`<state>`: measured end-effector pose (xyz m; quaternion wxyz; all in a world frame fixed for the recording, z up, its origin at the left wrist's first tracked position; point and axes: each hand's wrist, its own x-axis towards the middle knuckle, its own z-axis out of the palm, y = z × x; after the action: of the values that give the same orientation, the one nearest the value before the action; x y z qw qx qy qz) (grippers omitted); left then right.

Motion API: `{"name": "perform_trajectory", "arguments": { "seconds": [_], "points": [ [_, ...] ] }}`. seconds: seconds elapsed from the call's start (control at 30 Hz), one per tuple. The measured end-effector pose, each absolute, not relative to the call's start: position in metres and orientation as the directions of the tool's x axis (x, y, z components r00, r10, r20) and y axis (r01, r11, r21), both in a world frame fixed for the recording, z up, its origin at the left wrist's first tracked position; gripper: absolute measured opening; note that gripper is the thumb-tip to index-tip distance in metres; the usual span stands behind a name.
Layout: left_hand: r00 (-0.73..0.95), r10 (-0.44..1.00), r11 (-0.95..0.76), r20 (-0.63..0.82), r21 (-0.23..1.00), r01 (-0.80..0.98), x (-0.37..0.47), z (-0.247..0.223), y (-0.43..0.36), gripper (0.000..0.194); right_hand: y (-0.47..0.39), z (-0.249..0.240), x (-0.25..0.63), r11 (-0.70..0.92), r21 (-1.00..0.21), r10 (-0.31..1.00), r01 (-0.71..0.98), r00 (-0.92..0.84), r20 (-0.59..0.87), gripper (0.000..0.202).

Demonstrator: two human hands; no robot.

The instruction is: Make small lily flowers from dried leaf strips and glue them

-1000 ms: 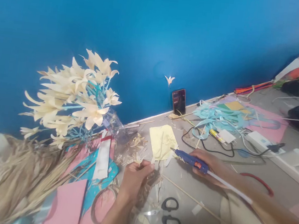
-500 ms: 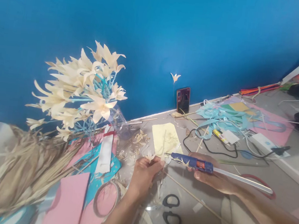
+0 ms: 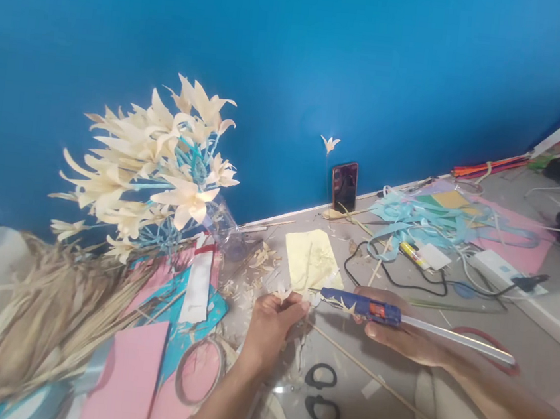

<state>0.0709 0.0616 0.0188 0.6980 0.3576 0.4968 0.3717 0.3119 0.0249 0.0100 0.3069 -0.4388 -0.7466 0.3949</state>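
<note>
My left hand [image 3: 270,325] is closed in a pinch on a thin stick [image 3: 368,369], which slants from its fingers down to the right. Pale cream petals [image 3: 282,294] show at the fingertips; exactly how they join the stick is hidden. My right hand [image 3: 397,335] is wrapped round a blue glue gun [image 3: 363,305] with a long clear glue stick [image 3: 461,338] out of its back. The nozzle points left, close to my left fingertips. A small pale petal piece lies along the gun's side. Black-handled scissors [image 3: 321,410] rest below the hands.
On the left stands a bunch of cream flowers [image 3: 190,203], above dried husks [image 3: 33,317]. A tape roll [image 3: 199,371] lies on pink sheets. Yellow paper [image 3: 305,255] is beyond my hands. A phone [image 3: 344,186] leans on the blue wall. To the right are cables and a power strip [image 3: 540,303].
Both hands keep almost the same place, the nozzle still by my left fingertips. The view has shifted very slightly.
</note>
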Motion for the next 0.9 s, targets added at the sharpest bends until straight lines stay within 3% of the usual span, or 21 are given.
{"name": "perform_trajectory", "arguments": {
  "seconds": [0.17,0.33,0.5,0.73,0.9],
  "points": [
    [0.254,0.876,0.458,-0.411,0.873,-0.167,0.0678,0.0127,0.0612,0.029,0.0283,0.0119,0.3101,0.296,-0.827,0.909,0.478,-0.406,0.091,0.042],
    [0.288,0.852,0.500,-0.436,0.841,-0.206,0.0684,0.0126,0.0617,0.031,0.0275,0.0116,0.3096,0.369,-0.824,0.890,0.430,-0.420,0.179,0.048],
    [0.327,0.814,0.566,-0.480,0.780,-0.267,0.0694,0.0173,0.0630,0.035,0.0285,0.0095,0.3088,0.411,-0.747,0.881,0.522,-0.439,0.178,0.044],
    [0.361,0.789,0.603,-0.497,0.738,-0.302,0.0671,0.0141,0.0633,0.034,0.0283,0.0106,0.3053,0.506,-0.708,0.840,0.493,-0.466,0.277,0.048],
    [0.372,0.777,0.620,-0.508,0.722,-0.309,0.0677,0.0190,0.0622,0.038,0.0306,0.0036,0.3083,0.511,-0.642,0.848,0.572,-0.458,0.266,0.045]
  ]
}}
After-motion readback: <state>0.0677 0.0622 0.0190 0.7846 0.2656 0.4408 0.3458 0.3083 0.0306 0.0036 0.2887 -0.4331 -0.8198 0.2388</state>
